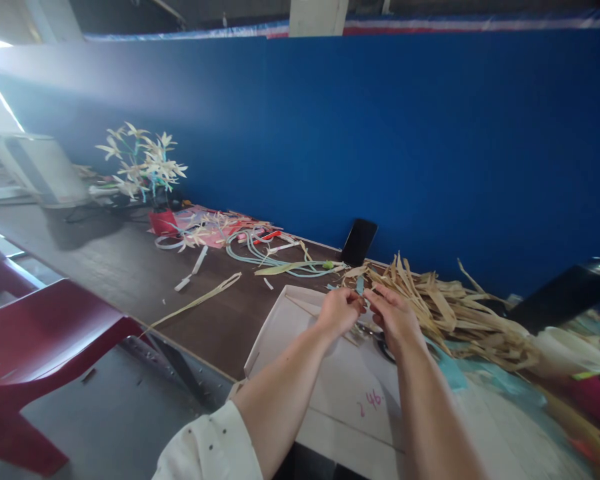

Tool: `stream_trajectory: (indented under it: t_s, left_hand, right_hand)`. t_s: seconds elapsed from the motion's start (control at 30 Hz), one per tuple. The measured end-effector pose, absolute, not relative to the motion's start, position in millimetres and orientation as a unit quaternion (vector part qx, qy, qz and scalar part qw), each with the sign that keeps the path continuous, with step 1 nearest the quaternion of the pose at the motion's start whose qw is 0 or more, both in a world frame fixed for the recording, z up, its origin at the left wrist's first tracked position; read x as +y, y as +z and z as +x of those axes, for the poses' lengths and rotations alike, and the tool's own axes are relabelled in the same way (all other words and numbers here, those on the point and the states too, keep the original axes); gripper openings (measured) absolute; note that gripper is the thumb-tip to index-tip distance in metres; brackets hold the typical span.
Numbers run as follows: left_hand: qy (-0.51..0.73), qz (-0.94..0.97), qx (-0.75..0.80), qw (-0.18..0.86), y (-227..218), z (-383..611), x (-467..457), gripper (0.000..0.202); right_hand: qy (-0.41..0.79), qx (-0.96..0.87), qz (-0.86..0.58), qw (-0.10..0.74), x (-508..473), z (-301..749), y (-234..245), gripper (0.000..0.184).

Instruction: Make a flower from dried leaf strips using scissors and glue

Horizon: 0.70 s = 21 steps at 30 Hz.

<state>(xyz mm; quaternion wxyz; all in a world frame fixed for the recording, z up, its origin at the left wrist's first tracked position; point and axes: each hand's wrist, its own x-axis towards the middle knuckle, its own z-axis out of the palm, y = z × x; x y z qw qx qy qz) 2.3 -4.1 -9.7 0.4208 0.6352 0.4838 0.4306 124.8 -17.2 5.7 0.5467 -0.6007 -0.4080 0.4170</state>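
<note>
My left hand [339,311] and my right hand [393,315] meet over a white cardboard sheet [330,387] on the brown table. Both are closed in a pinch on a small light-blue strip [360,285] that sticks up between the fingertips. Just right of my hands lies a heap of dried straw-coloured leaf strips [455,313]. Scissors [380,340] lie partly hidden under my right hand.
A black phone [359,241] leans on the blue wall. Further left lie curled pale-blue strips [260,253], pink paper and a red pot of straw flowers [147,167]. A red plastic chair [45,347] stands at the left. White bowls [570,353] sit at the right.
</note>
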Motion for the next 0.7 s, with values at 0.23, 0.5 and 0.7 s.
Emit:
stream_trajectory:
  t_s: [0.23, 0.5, 0.7]
  left_hand:
    - [0.435, 0.638, 0.474, 0.422, -14.5, 3.7, -2.4, 0.016]
    - [0.455, 0.589, 0.483, 0.462, -14.4, 5.1, 0.2, 0.017]
    - [0.459, 0.586, 0.465, 0.479, -13.2, 5.5, -0.8, 0.014]
  right_hand:
    - [0.392, -0.435, -0.591, 0.555, -16.8, 124.6, 6.6, 0.071]
    - [0.454, -0.427, -0.571, 0.534, -20.3, 126.4, 8.8, 0.064]
    - [0.443, -0.370, -0.564, 0.591, -19.3, 127.7, 12.2, 0.048]
